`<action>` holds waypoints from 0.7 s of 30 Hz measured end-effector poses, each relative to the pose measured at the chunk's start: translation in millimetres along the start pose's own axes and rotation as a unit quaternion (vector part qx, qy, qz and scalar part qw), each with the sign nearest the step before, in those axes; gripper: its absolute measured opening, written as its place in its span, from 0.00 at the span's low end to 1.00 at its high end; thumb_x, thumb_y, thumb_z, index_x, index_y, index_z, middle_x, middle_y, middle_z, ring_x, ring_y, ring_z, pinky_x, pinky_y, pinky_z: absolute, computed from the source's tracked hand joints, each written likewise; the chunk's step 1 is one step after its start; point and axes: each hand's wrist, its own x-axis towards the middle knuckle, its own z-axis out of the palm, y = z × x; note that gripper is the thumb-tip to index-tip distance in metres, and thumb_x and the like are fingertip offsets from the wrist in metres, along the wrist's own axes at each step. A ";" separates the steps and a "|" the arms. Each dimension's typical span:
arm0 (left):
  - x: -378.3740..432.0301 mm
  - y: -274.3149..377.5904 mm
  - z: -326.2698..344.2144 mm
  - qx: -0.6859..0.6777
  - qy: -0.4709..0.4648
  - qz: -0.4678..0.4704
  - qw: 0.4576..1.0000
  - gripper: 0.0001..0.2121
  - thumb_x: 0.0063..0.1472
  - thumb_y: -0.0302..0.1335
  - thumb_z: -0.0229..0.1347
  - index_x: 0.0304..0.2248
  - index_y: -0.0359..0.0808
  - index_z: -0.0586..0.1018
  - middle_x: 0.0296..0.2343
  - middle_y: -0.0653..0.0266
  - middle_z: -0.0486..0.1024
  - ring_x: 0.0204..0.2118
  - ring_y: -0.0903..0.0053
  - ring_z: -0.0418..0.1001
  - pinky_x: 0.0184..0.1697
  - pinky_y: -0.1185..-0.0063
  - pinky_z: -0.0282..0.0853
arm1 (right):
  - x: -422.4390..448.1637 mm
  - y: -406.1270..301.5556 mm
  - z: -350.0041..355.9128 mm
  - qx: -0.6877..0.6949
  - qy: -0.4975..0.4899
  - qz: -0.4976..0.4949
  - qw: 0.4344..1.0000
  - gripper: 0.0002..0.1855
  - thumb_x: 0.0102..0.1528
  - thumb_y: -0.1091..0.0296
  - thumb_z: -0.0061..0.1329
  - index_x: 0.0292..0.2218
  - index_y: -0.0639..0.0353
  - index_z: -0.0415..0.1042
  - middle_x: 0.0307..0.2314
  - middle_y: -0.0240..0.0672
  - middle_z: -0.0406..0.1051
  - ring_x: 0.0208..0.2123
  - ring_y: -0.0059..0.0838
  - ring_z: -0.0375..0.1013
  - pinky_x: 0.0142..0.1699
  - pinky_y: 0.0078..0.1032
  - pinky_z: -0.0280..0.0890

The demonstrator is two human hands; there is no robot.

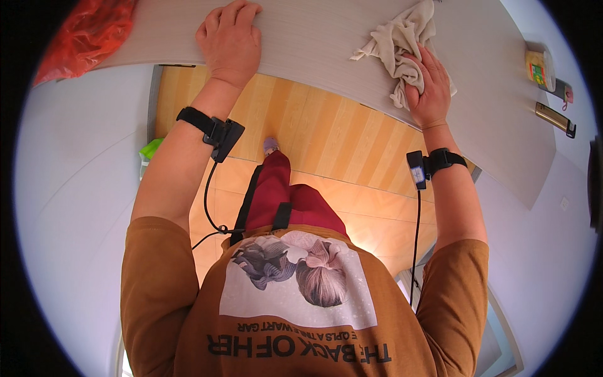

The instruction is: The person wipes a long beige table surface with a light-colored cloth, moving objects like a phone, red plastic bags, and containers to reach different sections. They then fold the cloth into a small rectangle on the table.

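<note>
A crumpled beige cloth (403, 54) lies on the light wood-grain tabletop (311, 42) at the upper right. My right hand (428, 89) rests on its near side, with the fingers over and partly among the folds. To the left, my left hand (232, 40) is placed on the same surface near its front edge, fingers bent and no object seen in it. What is under the left palm is hidden. Each wrist wears a black strap with a small black device and a cable.
A red plastic bag (89, 40) sits at the upper left. Along the right stand a clear plastic container (540, 68), a dark item with a pink loop (564, 90) and a gold-coloured bottle (555, 118). A green bag (150, 149) is beside the left wall, below tabletop level.
</note>
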 end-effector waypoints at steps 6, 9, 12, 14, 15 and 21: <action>0.6 1.0 -0.8 0.008 0.001 -0.001 1.000 0.15 0.54 0.26 0.50 0.41 0.53 0.76 0.44 0.79 0.70 0.50 0.71 0.63 0.52 0.66 0.56 | -0.2 -0.1 0.4 0.000 0.003 -0.001 1.000 0.21 0.46 0.68 0.43 0.44 0.50 0.74 0.51 0.32 0.67 0.53 0.38 0.65 0.57 0.37 0.58; 0.4 2.2 -0.7 0.001 -0.003 -0.007 1.000 0.15 0.54 0.26 0.49 0.41 0.53 0.76 0.44 0.79 0.70 0.50 0.71 0.63 0.52 0.66 0.56 | -1.7 0.9 0.9 -0.005 0.007 -0.002 1.000 0.21 0.45 0.68 0.44 0.43 0.50 0.74 0.51 0.32 0.67 0.53 0.38 0.65 0.57 0.37 0.58; 0.7 3.5 -2.1 -0.002 0.002 -0.006 1.000 0.16 0.53 0.26 0.49 0.41 0.53 0.76 0.44 0.79 0.70 0.50 0.71 0.64 0.51 0.66 0.56 | -3.9 3.4 2.1 -0.008 0.010 -0.004 1.000 0.21 0.45 0.68 0.44 0.43 0.50 0.74 0.51 0.32 0.68 0.53 0.37 0.65 0.56 0.37 0.58; 0.3 0.9 0.6 -0.001 0.004 -0.005 1.000 0.16 0.53 0.25 0.49 0.41 0.53 0.76 0.44 0.80 0.70 0.50 0.71 0.64 0.51 0.67 0.56 | 1.0 -2.6 -1.3 0.004 0.010 -0.001 1.000 0.21 0.44 0.68 0.45 0.43 0.50 0.74 0.51 0.31 0.68 0.53 0.37 0.65 0.56 0.37 0.58; 0.6 0.4 1.2 0.000 0.005 -0.004 1.000 0.16 0.52 0.25 0.49 0.41 0.53 0.76 0.44 0.80 0.70 0.50 0.71 0.64 0.51 0.67 0.56 | 0.5 -2.7 -1.7 0.006 0.011 0.001 1.000 0.21 0.45 0.68 0.45 0.43 0.49 0.74 0.51 0.31 0.67 0.53 0.37 0.65 0.56 0.37 0.58; 2.3 0.4 0.9 0.003 0.013 -0.005 1.000 0.16 0.53 0.26 0.50 0.40 0.53 0.76 0.43 0.80 0.71 0.50 0.71 0.64 0.51 0.68 0.57 | -0.1 -0.6 -0.4 0.003 0.011 0.003 1.000 0.21 0.46 0.67 0.45 0.44 0.47 0.74 0.51 0.31 0.67 0.53 0.37 0.65 0.56 0.38 0.58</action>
